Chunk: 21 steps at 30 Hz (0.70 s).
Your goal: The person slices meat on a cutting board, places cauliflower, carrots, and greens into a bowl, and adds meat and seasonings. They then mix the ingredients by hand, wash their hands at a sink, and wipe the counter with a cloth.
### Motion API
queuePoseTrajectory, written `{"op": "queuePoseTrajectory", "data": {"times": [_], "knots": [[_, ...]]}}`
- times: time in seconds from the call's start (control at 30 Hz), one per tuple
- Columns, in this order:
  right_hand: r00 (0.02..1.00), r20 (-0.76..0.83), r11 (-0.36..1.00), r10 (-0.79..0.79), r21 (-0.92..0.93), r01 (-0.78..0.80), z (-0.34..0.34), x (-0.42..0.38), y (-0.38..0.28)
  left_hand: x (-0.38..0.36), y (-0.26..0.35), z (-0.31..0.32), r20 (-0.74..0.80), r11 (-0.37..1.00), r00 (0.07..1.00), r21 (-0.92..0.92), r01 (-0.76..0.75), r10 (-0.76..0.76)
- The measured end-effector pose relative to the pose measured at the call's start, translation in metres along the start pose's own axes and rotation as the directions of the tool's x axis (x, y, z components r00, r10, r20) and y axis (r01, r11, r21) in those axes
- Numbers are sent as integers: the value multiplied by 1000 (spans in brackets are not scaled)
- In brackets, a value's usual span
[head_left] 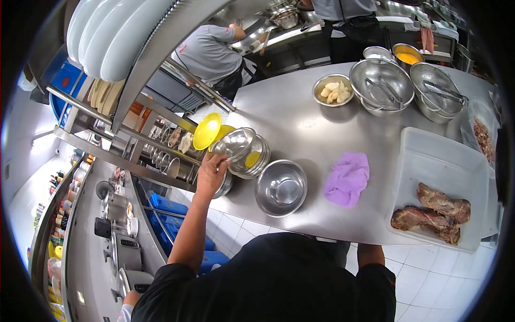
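My left hand (212, 170) is closed on the rim of a small metal bowl (236, 143), which is tilted over a stack of similar bowls (261, 161) at the table's left end. Something yellow shows inside the stack. Beside the stack, to its right, stands a larger shiny metal bowl (281, 188). Yellow bowls (207, 131) are just beyond the one I hold. Of my right arm only the forearm shows, hanging down by the table's front edge; the hand itself is hidden.
On the steel table (300, 131) lie a crumpled purple cloth (347, 179) and a white tub (429, 161) with meat pieces (444, 206). Strainers with tongs (382, 86) stand at the back, near a bowl of pale chunks (333, 91). Shelving with plates (120, 40) rises left. Two people work beyond.
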State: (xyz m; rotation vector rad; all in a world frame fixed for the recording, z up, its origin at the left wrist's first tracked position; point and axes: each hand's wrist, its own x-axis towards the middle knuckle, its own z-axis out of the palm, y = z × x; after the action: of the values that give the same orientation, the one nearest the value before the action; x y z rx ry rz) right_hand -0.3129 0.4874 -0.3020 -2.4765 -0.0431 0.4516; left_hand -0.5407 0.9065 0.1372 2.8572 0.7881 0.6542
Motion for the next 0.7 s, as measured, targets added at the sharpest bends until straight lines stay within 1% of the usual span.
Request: {"op": "queuePoseTrajectory", "data": {"times": [0.07, 0.1, 0.2, 0.33, 0.37, 0.43, 0.53, 0.57, 0.63, 0.67, 0.7], "knots": [[1000, -5, 999, 24, 37, -24, 1, -3, 0, -1, -2, -2, 22, 998, 1000, 64, -21, 19], [999, -14, 998, 31, 61, -30, 2, -1, -2, -1, -2, 0, 5, 1000, 1000, 29, -11, 11], [996, -12, 990, 84, 115, -82, 4, -6, 4, -3, -8, 1, 11, 998, 1000, 63, -13, 12], [989, -36, 953, 143, 274, -128, 0, -7, 7, 1, -25, 6, 29, 997, 998, 54, -56, 54], [986, -41, 930, 160, 340, -137, -1, -8, 8, 3, -24, 4, 43, 999, 998, 22, -46, 45], [977, -57, 862, 204, 483, -152, -6, -13, 13, 9, -34, 5, 18, 996, 996, -12, -92, 92], [952, -107, 699, 287, 703, -132, -17, -35, 29, 14, -57, 7, 5, 984, 990, -111, -137, 138], [935, -143, 631, 323, 769, -100, -23, -47, 35, 15, -66, 7, 5, 978, 989, -153, -144, 147], [858, -243, 572, 452, 817, -70, -43, -88, 47, 15, -81, 4, 9, 962, 976, -172, -214, 219], [778, -296, 607, 554, 783, -135, -67, -121, 33, 14, -88, 2, 15, 952, 967, -184, -246, 253], [705, -379, 614, 599, 783, -101, -82, -146, 40, 12, -94, 1, 16, 936, 954, -200, -290, 299]]}}
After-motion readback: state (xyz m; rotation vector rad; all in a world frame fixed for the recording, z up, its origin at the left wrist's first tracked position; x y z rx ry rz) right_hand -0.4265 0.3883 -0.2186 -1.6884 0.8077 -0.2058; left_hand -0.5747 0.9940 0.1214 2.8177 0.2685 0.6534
